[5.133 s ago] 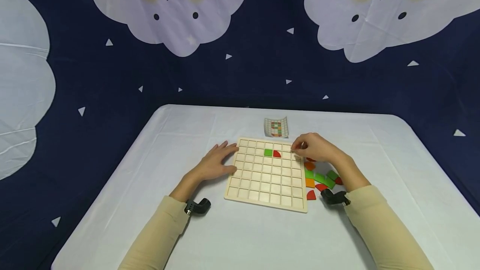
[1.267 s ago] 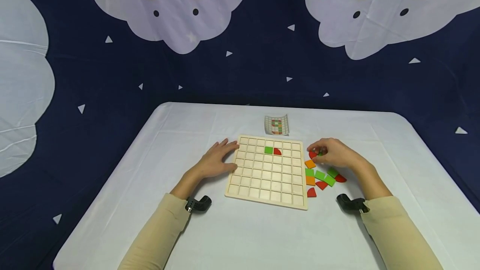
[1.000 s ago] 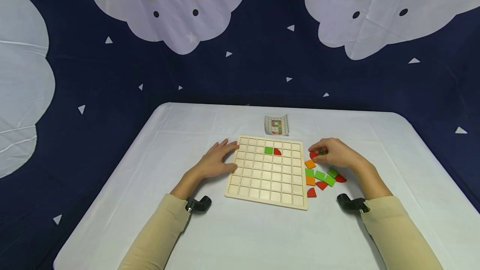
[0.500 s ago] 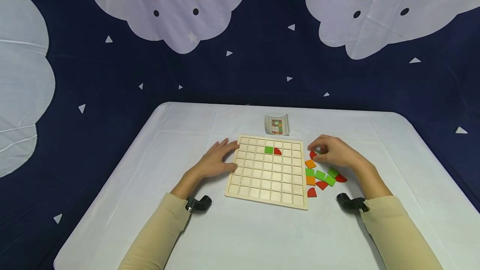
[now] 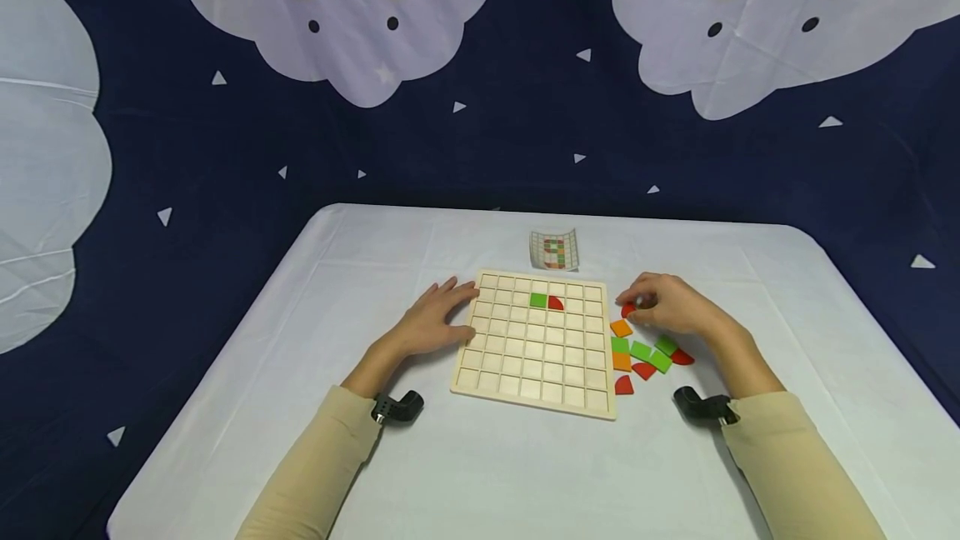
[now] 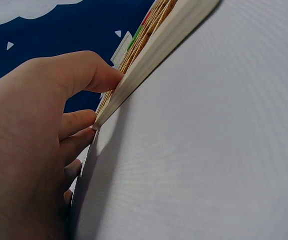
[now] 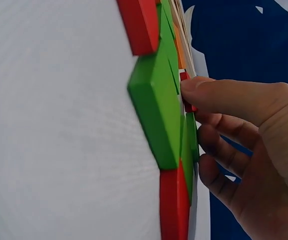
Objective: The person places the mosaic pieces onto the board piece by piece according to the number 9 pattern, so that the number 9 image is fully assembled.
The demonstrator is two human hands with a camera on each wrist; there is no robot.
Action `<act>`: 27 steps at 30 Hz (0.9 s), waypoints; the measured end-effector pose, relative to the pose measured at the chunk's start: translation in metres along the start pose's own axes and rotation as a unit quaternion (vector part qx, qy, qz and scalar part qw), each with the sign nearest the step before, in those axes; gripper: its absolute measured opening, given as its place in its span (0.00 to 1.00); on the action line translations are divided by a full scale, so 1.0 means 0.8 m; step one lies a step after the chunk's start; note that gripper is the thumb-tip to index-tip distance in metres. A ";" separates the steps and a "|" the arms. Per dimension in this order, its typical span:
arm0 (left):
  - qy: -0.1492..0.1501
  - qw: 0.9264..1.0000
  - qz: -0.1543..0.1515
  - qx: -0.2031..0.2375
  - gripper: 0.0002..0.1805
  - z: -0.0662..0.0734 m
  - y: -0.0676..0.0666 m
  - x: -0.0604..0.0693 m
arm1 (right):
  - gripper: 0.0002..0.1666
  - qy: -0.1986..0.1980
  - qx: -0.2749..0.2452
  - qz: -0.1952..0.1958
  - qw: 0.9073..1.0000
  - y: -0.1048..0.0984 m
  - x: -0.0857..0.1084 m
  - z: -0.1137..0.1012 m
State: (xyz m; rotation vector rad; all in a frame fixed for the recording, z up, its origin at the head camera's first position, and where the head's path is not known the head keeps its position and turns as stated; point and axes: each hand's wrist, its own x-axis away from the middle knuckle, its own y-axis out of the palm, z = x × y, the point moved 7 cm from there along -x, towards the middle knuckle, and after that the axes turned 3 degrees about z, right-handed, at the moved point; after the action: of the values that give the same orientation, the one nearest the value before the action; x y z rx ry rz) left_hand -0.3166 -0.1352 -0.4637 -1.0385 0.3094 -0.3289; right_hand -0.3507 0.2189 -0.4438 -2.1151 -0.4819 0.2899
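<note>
A pale wooden grid board (image 5: pixel 532 348) lies on the white table, with a green square tile (image 5: pixel 538 300) and a red quarter-circle tile (image 5: pixel 556 303) set side by side in its upper cells. My left hand (image 5: pixel 430 323) rests against the board's left edge, fingers spread; in the left wrist view, the thumb (image 6: pixel 106 75) touches the board's side. Right of the board, my right hand (image 5: pixel 667 302) pinches another red quarter-circle tile (image 5: pixel 627 310) between thumb and fingers. The right wrist view shows the thumb on this red piece (image 7: pixel 187 102), most of which is hidden.
Loose tiles lie close along the board's right side: an orange one (image 5: pixel 621 328), an orange square (image 5: pixel 621 362), several green ones (image 5: pixel 641 350) and several red quarter circles (image 5: pixel 624 386). Behind the board lies a small printed pattern card (image 5: pixel 554 250).
From above the board's upper right, my right hand has moved right to the loose tiles. During the last second it shifts the red piece only slightly. My left hand stays at the board's edge.
</note>
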 end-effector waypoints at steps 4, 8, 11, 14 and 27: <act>0.001 1.000 0.000 -0.002 0.39 -0.003 0.001 0.000 | 0.15 0.003 0.004 0.002 1.000 0.000 0.000 0.001; 0.002 1.000 0.000 -0.001 0.39 -0.005 0.002 0.000 | 0.15 -0.001 0.010 0.003 1.000 0.000 -0.001 0.002; 0.002 1.000 0.002 0.001 0.39 -0.005 0.002 0.000 | 0.14 -0.005 0.011 0.003 1.000 0.001 -0.003 0.002; -0.001 1.000 0.001 -0.002 0.39 -0.004 0.001 0.000 | 0.14 -0.006 0.007 0.006 1.000 0.001 -0.005 0.002; -0.002 1.000 -0.002 -0.002 0.39 0.002 -0.001 0.001 | 0.15 0.008 -0.005 0.005 1.000 -0.002 -0.010 -0.008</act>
State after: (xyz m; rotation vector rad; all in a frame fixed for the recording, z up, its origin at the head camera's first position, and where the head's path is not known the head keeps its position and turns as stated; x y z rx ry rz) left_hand -0.3150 -0.1346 -0.4620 -1.0432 0.3050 -0.3305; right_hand -0.3562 0.2114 -0.4390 -2.1285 -0.4644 0.2775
